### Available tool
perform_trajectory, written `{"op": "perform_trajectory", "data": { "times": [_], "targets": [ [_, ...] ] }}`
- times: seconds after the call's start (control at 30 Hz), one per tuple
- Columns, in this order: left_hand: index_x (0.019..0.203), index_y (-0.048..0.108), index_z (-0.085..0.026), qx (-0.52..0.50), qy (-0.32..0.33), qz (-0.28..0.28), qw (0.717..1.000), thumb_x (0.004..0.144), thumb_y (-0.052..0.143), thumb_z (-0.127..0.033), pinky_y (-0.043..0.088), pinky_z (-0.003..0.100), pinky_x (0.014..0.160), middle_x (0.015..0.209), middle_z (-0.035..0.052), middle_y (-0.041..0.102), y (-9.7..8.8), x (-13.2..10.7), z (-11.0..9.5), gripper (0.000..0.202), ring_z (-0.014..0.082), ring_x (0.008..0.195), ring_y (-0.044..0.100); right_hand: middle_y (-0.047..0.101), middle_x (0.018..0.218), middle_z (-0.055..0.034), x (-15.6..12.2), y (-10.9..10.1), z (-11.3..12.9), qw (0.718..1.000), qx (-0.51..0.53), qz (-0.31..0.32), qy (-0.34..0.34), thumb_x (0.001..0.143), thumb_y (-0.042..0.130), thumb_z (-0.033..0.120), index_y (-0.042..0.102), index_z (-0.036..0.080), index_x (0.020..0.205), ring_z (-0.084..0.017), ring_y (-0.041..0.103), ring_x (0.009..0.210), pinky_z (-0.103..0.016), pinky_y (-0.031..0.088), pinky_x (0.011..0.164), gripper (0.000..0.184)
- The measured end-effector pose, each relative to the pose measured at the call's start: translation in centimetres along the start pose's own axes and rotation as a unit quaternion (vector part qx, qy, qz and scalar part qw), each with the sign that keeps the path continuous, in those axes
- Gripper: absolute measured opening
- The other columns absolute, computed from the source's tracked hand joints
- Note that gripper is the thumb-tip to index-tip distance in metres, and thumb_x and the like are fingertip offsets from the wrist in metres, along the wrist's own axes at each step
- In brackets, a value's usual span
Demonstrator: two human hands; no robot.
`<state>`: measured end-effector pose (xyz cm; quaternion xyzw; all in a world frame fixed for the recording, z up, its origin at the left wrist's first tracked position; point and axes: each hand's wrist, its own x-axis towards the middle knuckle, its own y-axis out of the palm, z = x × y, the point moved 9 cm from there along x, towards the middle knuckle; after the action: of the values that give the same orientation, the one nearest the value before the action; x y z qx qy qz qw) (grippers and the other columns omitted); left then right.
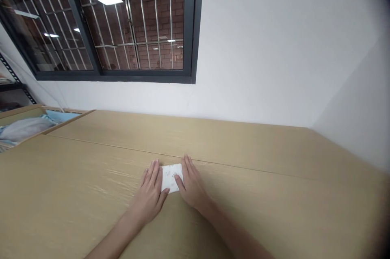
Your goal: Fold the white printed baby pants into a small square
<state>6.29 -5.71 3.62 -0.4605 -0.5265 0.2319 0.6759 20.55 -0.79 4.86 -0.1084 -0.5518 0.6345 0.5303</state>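
Note:
A small white folded cloth or paper (171, 177) with faint specks lies on the light wooden table (91, 178). My left hand (151, 192) lies flat on its left side, fingers stretched forward. My right hand (191, 184) lies flat on its right side, fingers stretched too, thumb resting on the white piece. Both hands press down on it and cover its edges; only the middle strip shows between them.
A seam runs across the table (243, 167) just behind the hands. At the far left an open wooden box (65, 120) holds pale blue and white cloth (24, 128). A white wall and a barred dark-framed window (122, 23) stand behind the table.

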Motion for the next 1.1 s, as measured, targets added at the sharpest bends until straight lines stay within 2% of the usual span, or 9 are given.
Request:
{"op": "perform_trajectory", "data": {
  "times": [0.1,0.2,0.43,0.57,0.7,0.83,1.0,1.03,1.1],
  "targets": [
    [0.153,0.035,-0.014,-0.002,0.018,0.023,1.0,0.101,0.044,-0.047,0.038,0.056,0.115,0.16,0.0193,0.036,-1.2,0.2,-0.5,0.062,0.0362,0.148,0.034,0.041,0.158,-0.0179,0.0,-1.5,1.6,0.997,0.021,-0.026,-0.072,0.101,0.043,0.033,0.045,0.012,0.148,-0.032,0.033,0.149,-0.053,0.03,0.12,0.052],
    [0.146,0.044,-0.008,-0.023,0.011,0.05,0.998,0.099,0.044,-0.053,0.044,0.053,0.111,0.148,0.0217,0.052,-1.2,0.3,-0.2,0.065,0.0351,0.139,0.048,0.056,0.145,-0.016,-0.2,-1.8,2.7,0.991,0.067,0.021,-0.115,0.094,0.053,0.033,0.052,0.015,0.141,-0.03,0.048,0.137,-0.048,0.035,0.117,0.05],
    [0.147,0.04,-0.01,-0.089,-0.009,0.058,0.994,0.091,0.058,-0.057,0.044,0.053,0.111,0.149,0.0205,0.052,0.0,0.4,1.6,0.075,0.0359,0.139,0.047,0.055,0.146,-0.0152,0.1,-0.9,1.0,0.983,0.157,0.061,-0.075,0.08,0.062,0.022,0.044,0.017,0.146,-0.032,0.052,0.132,-0.046,0.039,0.113,0.069],
    [0.14,0.05,-0.016,-0.136,-0.018,0.019,0.99,0.094,0.047,-0.024,0.043,0.05,0.113,0.147,0.0157,0.053,-0.5,0.8,2.2,0.046,0.0301,0.138,0.049,0.062,0.138,-0.0125,0.5,-1.0,-0.3,0.972,0.228,0.038,-0.036,0.087,0.052,0.014,0.051,0.02,0.138,-0.028,0.058,0.125,-0.041,0.045,0.108,0.052],
    [0.122,0.063,-0.021,-0.211,-0.076,-0.022,0.974,0.099,0.041,-0.027,0.046,0.048,0.105,0.129,0.0134,0.062,-2.6,1.4,3.1,0.033,0.028,0.122,0.057,0.067,0.124,-0.0106,0.9,-1.1,-0.8,0.966,0.259,0.03,0.002,0.095,0.05,0.024,0.056,0.021,0.126,-0.026,0.064,0.114,-0.04,0.05,0.099,0.031],
    [0.104,0.069,-0.021,-0.381,-0.19,0.013,0.905,0.099,0.047,-0.049,0.052,0.039,0.088,0.099,0.0069,0.07,-3.0,1.5,3.5,0.035,0.0249,0.096,0.065,0.069,0.113,-0.0083,1.5,-0.4,-1.6,0.939,0.33,0.035,0.091,0.097,0.046,0.029,0.052,0.021,0.122,-0.023,0.067,0.099,-0.037,0.054,0.086,0.027],
    [0.115,0.058,-0.016,-0.61,-0.275,0.081,0.738,0.084,0.065,-0.064,0.054,0.034,0.073,0.1,0.0096,0.074,-0.4,0.6,1.6,0.057,0.0241,0.087,0.07,0.068,0.099,-0.0059,1.6,-0.7,-3.2,0.911,0.356,0.019,0.206,0.096,0.048,0.036,0.044,0.021,0.125,-0.022,0.068,0.084,-0.035,0.055,0.074,0.033],
    [0.121,0.053,-0.016,-0.628,-0.274,0.09,0.723,0.083,0.065,-0.064,0.054,0.034,0.072,0.098,0.0095,0.075,0.1,0.4,1.3,0.062,0.0239,0.085,0.07,0.068,0.1,-0.0066,1.5,-0.8,-3.5,0.909,0.351,0.019,0.222,0.095,0.051,0.039,0.044,0.021,0.126,-0.022,0.069,0.086,-0.035,0.056,0.075,0.037],
    [0.129,0.045,-0.016,-0.598,-0.263,0.099,0.751,0.086,0.063,-0.062,0.053,0.034,0.067,0.088,0.0065,0.074,0.8,0.0,1.1,0.066,0.0226,0.076,0.069,0.068,0.105,-0.0095,1.3,-0.7,-4.1,0.909,0.344,0.021,0.236,0.094,0.055,0.044,0.044,0.021,0.127,-0.023,0.07,0.091,-0.036,0.056,0.079,0.041]
  ]
}}
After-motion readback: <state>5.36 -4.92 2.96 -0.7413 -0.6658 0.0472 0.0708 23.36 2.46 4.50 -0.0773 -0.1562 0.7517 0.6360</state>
